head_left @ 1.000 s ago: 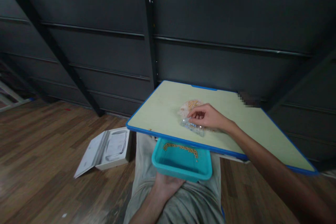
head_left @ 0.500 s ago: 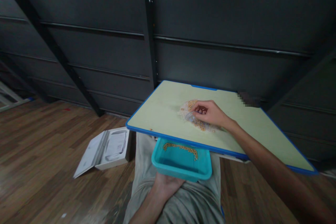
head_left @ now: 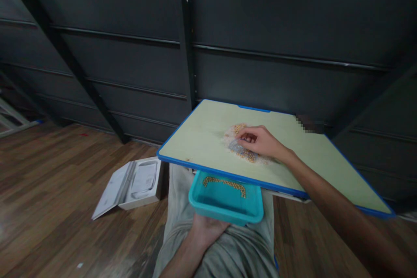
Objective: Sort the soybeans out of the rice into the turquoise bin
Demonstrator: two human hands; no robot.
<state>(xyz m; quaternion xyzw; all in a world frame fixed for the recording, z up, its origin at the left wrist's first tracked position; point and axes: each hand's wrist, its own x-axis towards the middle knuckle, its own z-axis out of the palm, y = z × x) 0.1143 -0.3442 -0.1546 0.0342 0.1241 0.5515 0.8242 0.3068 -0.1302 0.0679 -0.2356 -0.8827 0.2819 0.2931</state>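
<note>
A teal plastic tray [head_left: 211, 212] sits over my lap, its far side under the near edge of the board. My left hand [head_left: 208, 228] holds it from below, with the fingers hidden beneath. Round yellow beans [head_left: 224, 182] lie in a curved line inside it. On the pale board [head_left: 195, 139] is a heap of similar yellow beans [head_left: 239, 128] mixed with small whitish grains [head_left: 230, 132]. My right hand [head_left: 257, 139] is over this heap, fingers curled and thumb and fingertips together. Whatever they pinch is too small to make out. A bluish, see-through patch [head_left: 235, 144] shows under the fingertips.
The board has a blue rim [head_left: 208, 168] and stands against a dark panelled wall [head_left: 286, 17]. An open white box [head_left: 141, 184] with papers lies on the wooden floor [head_left: 52, 173] at left. A dark blurred object [head_left: 309, 124] is at the board's far right edge.
My right hand stays over the heap, with its fingers slightly more curled together. My left hand and the tray hold still. The view has shifted very slightly.
</note>
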